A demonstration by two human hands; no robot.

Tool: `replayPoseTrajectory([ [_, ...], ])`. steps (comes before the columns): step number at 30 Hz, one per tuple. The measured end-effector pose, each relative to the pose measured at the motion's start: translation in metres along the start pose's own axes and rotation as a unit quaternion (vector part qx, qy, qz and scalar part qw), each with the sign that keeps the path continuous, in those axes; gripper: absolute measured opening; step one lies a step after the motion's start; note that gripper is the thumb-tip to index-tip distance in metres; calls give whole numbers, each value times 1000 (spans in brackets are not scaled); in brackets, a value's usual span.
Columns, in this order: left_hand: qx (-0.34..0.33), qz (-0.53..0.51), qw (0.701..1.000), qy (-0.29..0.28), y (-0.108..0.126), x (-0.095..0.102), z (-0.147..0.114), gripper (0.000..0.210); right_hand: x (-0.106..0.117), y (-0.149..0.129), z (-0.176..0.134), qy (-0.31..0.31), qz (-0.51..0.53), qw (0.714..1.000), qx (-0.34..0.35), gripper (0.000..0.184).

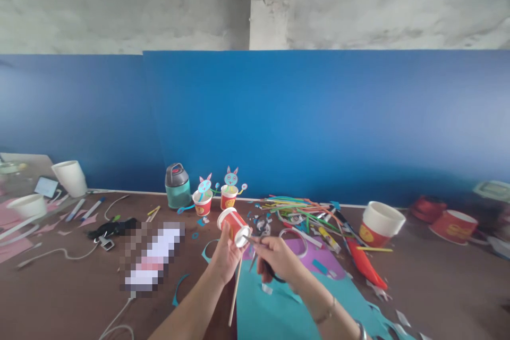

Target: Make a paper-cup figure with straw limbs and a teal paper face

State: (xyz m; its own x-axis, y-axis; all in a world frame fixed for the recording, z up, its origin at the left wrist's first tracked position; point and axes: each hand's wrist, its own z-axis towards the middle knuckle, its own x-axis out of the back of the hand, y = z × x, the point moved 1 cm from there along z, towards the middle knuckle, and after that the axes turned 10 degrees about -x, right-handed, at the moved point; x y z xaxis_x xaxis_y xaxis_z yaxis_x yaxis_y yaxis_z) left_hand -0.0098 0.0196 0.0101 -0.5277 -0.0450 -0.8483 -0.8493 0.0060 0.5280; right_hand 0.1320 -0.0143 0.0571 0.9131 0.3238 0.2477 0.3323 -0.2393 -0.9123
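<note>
My left hand (pixel 223 261) is closed around a red and white paper cup (pixel 231 223), tipped on its side with its white bottom turned to the right. Scissors (pixel 253 261) with dark handles are in my right hand (pixel 277 257). One blade tip meets the cup's bottom; whether it has pierced it I cannot tell. Below the cup a thin pale stick (pixel 235 297) slants down beside the blue-green paper sheet (pixel 271 313). Just behind stand two red paper cups with blue paper cat figures, a left cup (pixel 203 207) and a right cup (pixel 228 202).
A teal lidded container (pixel 178 194) stands back left. Colourful strips (pixel 297 204) lie in a pile behind my right hand. Stacked paper cups (pixel 380 223) and a red pointed item (pixel 366 265) are to the right. A pixelated phone-like object (pixel 153 260) with a cable lies left.
</note>
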Motion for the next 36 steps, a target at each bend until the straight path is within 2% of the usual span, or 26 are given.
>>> replayPoseTrajectory([
  [1,1,3,1000,-1,0,-1,0,34,1,-3,-4,48,-104,992,46,25],
  [2,2,8,1000,-2,-1,-1,-1,35,2,-7,-8,94,-202,971,86,25],
  [4,11,20,1000,0,-1,0,-2,38,2,-14,-17,149,-358,912,138,28],
  [6,24,34,999,7,-1,1,-2,38,1,-19,-22,149,-441,874,139,35],
  [7,25,38,999,13,-1,1,-2,35,0,-19,-23,143,-454,869,134,34],
  [8,19,38,999,21,-1,2,-1,31,-1,-19,-22,141,-442,877,128,31],
  [10,-4,30,999,32,-2,3,0,22,-2,-13,-16,124,-343,926,101,25],
  [12,-25,18,999,35,-2,3,1,18,-3,-5,-8,65,-169,982,46,29],
  [13,-30,13,999,33,-2,3,1,18,-3,-2,-4,26,-73,997,18,31],
  [15,-30,7,999,29,-1,2,1,19,-2,2,2,-34,100,994,-35,30],
  [17,-21,2,1000,21,0,1,0,23,0,3,5,-62,228,965,-111,24],
  [19,-9,-2,1000,14,2,0,0,26,0,3,7,-72,302,932,-185,21],
  [20,-2,-4,1000,10,2,0,0,29,0,4,8,-73,312,928,-191,20],
  [22,5,-7,1000,4,2,-1,0,32,0,5,10,-62,265,954,-129,20],
  [24,7,-9,1000,4,1,-1,1,31,1,6,9,-10,120,992,-29,24],
  [25,8,-9,1000,5,1,-1,1,30,2,5,8,30,22,999,19,26],
  [26,9,-8,1000,9,0,0,0,29,3,4,5,74,-82,992,63,28],
  [28,14,0,1000,16,-1,0,0,29,5,-1,-3,142,-270,943,134,29],
  [30,21,12,999,21,-1,0,-1,29,5,-8,-11,155,-398,890,161,35],
  [31,23,18,999,26,-1,0,-2,29,5,-11,-14,151,-436,874,156,37],
  [32,23,22,999,31,0,0,-2,28,4,-13,-16,145,-457,865,148,38],
  [34,11,27,999,46,0,-1,-1,24,2,-14,-17,144,-452,869,142,36],
  [36,-10,24,998,59,-1,-1,0,19,0,-11,-13,143,-391,899,137,27],
])
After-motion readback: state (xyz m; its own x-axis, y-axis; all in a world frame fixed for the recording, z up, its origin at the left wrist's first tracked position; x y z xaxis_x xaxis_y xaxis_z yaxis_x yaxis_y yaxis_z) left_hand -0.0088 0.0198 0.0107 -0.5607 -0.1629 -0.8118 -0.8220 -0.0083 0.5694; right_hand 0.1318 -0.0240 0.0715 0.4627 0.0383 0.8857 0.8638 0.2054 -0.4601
